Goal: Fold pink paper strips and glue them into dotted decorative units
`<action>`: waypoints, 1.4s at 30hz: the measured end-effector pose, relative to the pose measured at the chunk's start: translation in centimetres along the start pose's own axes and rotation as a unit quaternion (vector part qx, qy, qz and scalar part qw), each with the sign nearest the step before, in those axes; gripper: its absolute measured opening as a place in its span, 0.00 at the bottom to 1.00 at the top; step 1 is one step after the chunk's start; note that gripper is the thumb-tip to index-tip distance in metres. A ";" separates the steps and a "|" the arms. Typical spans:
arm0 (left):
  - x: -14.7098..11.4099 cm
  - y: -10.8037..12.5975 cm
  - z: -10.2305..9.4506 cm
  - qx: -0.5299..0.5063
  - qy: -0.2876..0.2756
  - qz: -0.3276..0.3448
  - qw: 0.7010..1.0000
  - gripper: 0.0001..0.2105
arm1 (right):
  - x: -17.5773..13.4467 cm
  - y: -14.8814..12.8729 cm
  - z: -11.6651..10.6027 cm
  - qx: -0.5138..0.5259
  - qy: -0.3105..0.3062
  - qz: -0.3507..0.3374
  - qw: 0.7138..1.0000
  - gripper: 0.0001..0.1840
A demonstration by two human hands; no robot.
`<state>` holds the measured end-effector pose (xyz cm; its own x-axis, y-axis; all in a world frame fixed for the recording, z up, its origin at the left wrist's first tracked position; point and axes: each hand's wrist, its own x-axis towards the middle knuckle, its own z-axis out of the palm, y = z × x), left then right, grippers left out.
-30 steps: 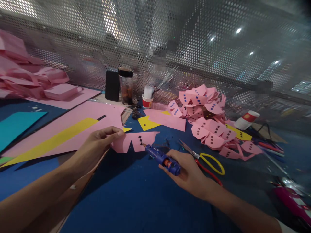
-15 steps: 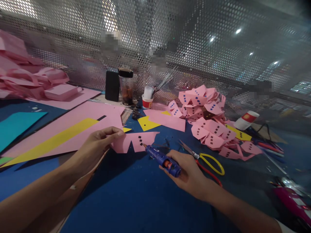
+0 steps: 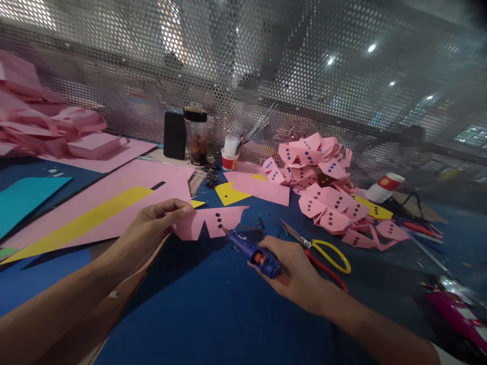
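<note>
My left hand [image 3: 163,217] pinches the left end of a pink paper piece [image 3: 230,217], which has a V-shaped notch in its lower edge and three small black squares. Wrapped in my right hand [image 3: 291,271] is a blue glue gun [image 3: 247,247]. Its tip points up and left, at or very near the lowest black square; whether it touches the paper I cannot tell. Scissors [image 3: 329,255] with one yellow and one red handle lie just beyond my right hand. Pink paper [image 3: 160,175] with a yellow strip [image 3: 95,218] on it spreads out left of my left hand.
Pink cut-outs with dark squares [image 3: 331,213] are heaped at the right, near a tipped paper cup [image 3: 385,187]. A jar [image 3: 197,139], a black box-like object [image 3: 175,136] and a cup with sticks [image 3: 230,160] stand along the perforated metal screen [image 3: 243,61]. Folded pink paper [image 3: 34,111] piles up far left.
The glue gun's tip has shifted very slightly left along with my right hand. Both hands keep their grips, and the view has moved a little.
</note>
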<state>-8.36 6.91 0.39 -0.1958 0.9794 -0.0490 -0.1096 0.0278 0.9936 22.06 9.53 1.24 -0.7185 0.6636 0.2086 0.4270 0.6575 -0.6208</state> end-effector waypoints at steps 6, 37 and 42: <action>0.0 -0.1 0.0 -0.013 0.009 0.005 1.000 0.08 | -0.1 0.0 -0.1 0.001 0.000 -0.004 1.000 0.10; -0.1 -0.1 -0.1 -0.003 -0.004 -0.004 1.000 0.08 | 0.1 0.0 0.0 -0.009 0.009 -0.005 1.000 0.08; -0.1 0.0 0.0 0.003 -0.005 0.000 1.000 0.08 | 0.2 -0.1 0.0 -0.007 0.007 -0.005 1.000 0.07</action>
<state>-8.38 6.84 0.35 -0.1859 0.9814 -0.0481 -0.1039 0.0291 0.9942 21.89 9.57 1.34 -0.7154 0.6617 0.2244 0.4282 0.6691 -0.6074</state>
